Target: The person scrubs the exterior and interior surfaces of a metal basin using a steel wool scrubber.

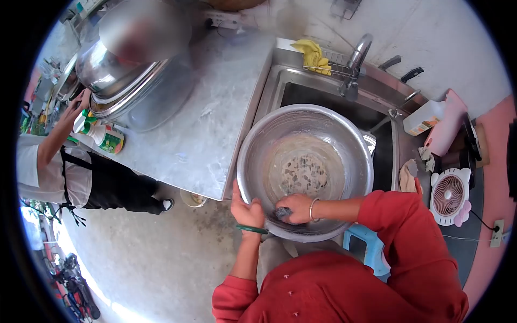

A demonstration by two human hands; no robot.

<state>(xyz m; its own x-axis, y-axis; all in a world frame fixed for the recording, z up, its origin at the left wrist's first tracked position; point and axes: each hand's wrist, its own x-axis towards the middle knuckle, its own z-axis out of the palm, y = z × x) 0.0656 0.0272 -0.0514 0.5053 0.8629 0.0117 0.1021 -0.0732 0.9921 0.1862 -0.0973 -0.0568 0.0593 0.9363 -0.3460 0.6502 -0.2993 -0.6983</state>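
A large metal basin [250, 156] rests over the sink, tilted towards me, with murky liquid [304, 172] and dark bits at its bottom. My left hand [247, 211], a green bangle at its wrist, is closed on the basin's near-left rim. Inside the basin, low on the near wall, my right hand [295, 208] presses a dark grey scrubbing pad [283, 213], which looks like steel wool. Its fingers are partly hidden around the pad. A grey film smears the basin's inner wall.
Behind the basin are the sink [291, 97], a faucet [355, 62] and a yellow cloth [312, 54]. A fan [450, 196] stands right, a blue stool [371, 242] below. Left, a metal counter [210, 129] holds a spray bottle [107, 137] and large bowls [161, 102]; another person [102, 177] stands there.
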